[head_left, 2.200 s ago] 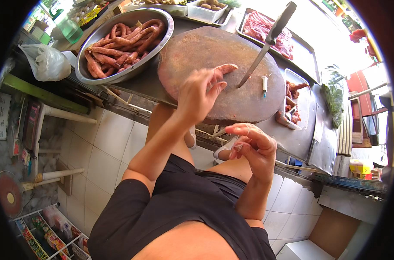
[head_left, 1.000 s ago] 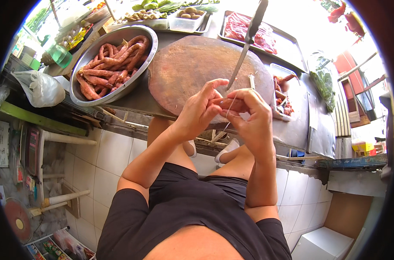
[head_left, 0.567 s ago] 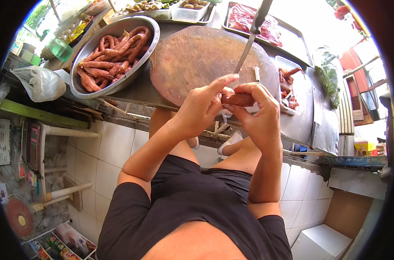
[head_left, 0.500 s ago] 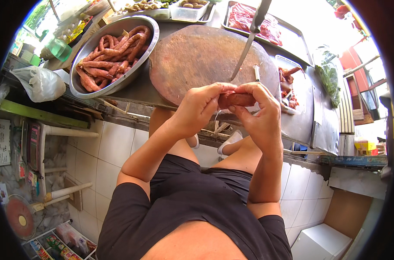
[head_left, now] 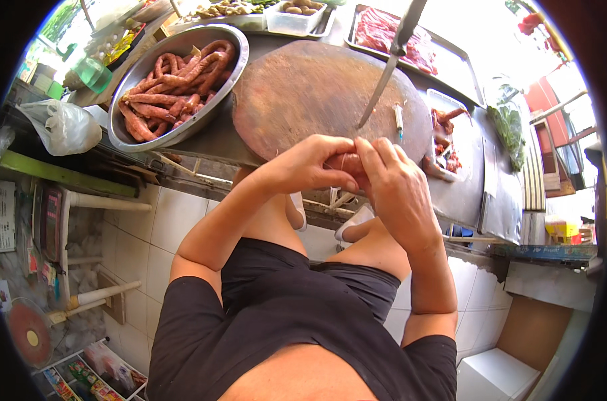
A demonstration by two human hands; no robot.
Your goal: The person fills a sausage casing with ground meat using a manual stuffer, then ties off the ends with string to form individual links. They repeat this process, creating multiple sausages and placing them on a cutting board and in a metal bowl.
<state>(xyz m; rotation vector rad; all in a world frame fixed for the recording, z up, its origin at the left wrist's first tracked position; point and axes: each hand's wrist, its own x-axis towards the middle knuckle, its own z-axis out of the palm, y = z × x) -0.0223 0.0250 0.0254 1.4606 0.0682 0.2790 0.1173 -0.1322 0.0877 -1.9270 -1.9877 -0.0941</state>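
My left hand (head_left: pixel 320 164) and my right hand (head_left: pixel 387 184) meet at the near edge of the round wooden block (head_left: pixel 293 87), both closed on a short piece of sausage (head_left: pixel 345 163) with a thin white string round it. My fingers hide much of the piece. Behind them a long knife (head_left: pixel 390 63) stands upright, tip on the block. A small syringe (head_left: pixel 398 119) lies to its right. A metal bowl (head_left: pixel 126 127) heaped with long sausages (head_left: pixel 173 90) is at the left of the block.
A tray of raw meat (head_left: pixel 393 37) is behind the block, a plastic container of meat pieces (head_left: pixel 447 144) at its right, bagged greens (head_left: pixel 504 127) beyond. Vegetable trays (head_left: pixel 293 19) line the back. A white bag (head_left: pixel 63 123) and scale (head_left: pixel 53 224) are at left; tiled floor (head_left: pixel 176 227) is below.
My left hand left the block and met my right hand, which rose to it, around the sausage piece. Since then both hands have turned, my right fingers now arched over the piece.
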